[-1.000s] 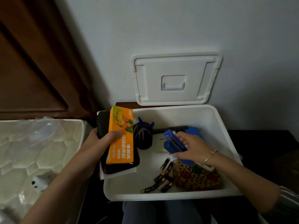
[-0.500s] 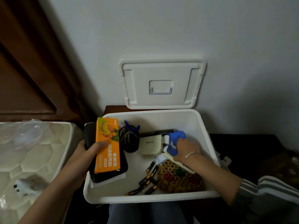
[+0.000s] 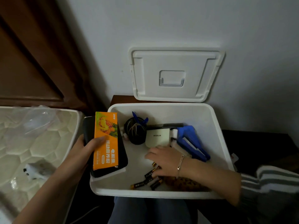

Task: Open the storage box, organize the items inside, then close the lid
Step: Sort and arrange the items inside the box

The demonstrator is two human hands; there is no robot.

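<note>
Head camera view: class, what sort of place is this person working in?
Probably a bedroom at home: a quilted mattress lies on the left, dark wooden panelling stands behind it, and the white storage box of household bits such as batteries sits against a plain wall.

You had open floor by the storage box's (image 3: 210,120) far-right wall. The orange carton (image 3: 106,147) overhung the left side — batteries (image 3: 149,181) cluttered the front.

Single cam, head-mounted, wide-angle, pitched forward and down. Close range: my left hand (image 3: 85,149) and right hand (image 3: 163,160) reach in from the bottom corners, storage box (image 3: 145,194) near rim just below them, lid (image 3: 174,62) and wall (image 3: 161,21) beyond them, up top.
</note>
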